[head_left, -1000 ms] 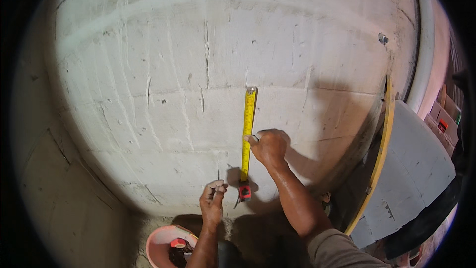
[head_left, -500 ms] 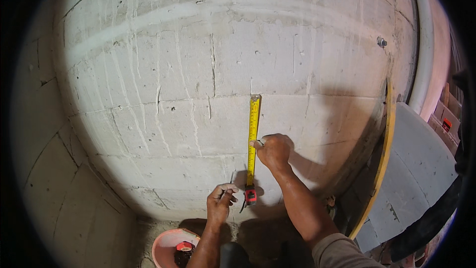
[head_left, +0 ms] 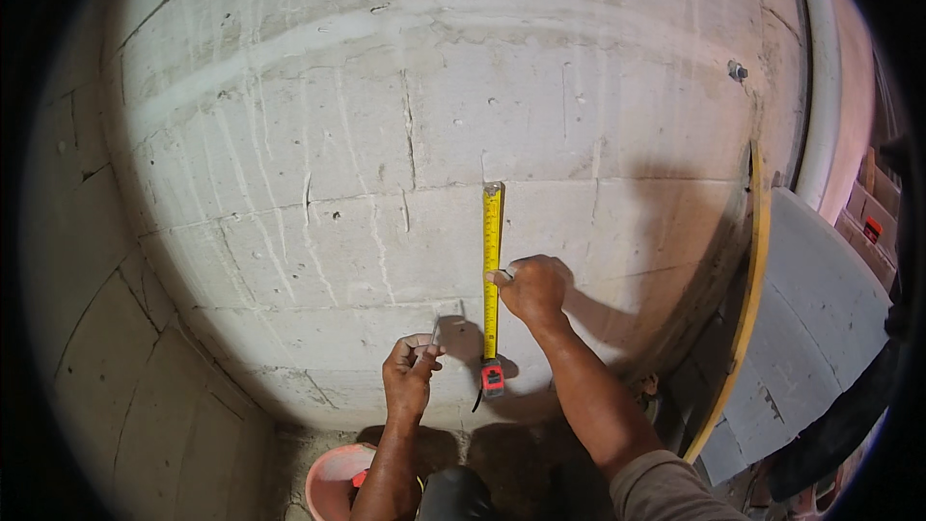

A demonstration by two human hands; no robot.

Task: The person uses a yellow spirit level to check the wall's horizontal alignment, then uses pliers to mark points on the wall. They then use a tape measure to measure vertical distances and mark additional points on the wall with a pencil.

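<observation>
Against the pale block wall (head_left: 318, 154), a tape measure (head_left: 491, 314) stands upright with its yellow blade drawn out. Its metal end reaches a horizontal joint, and the red and black case hangs at the bottom with a dark strap. My right hand (head_left: 533, 289) is closed at the blade's middle, thumb tip on the yellow strip; something small and dark shows between thumb and fingers, too small to name. To the left of the case, my left hand (head_left: 409, 371) pinches a thin nail-like metal rod (head_left: 436, 330) that points up, apart from the tape.
A pink bucket (head_left: 328, 478) with something red inside stands on the floor by my left forearm. On the right are a yellow-edged upright board (head_left: 748, 328), a grey panel (head_left: 820, 318) and a pale pipe (head_left: 822, 87). A bolt (head_left: 737, 70) sticks out of the wall.
My left hand has moved left and slightly up, away from the tape case, with the thin rod still pinched. The right hand stays on the blade; the view has shifted a little.
</observation>
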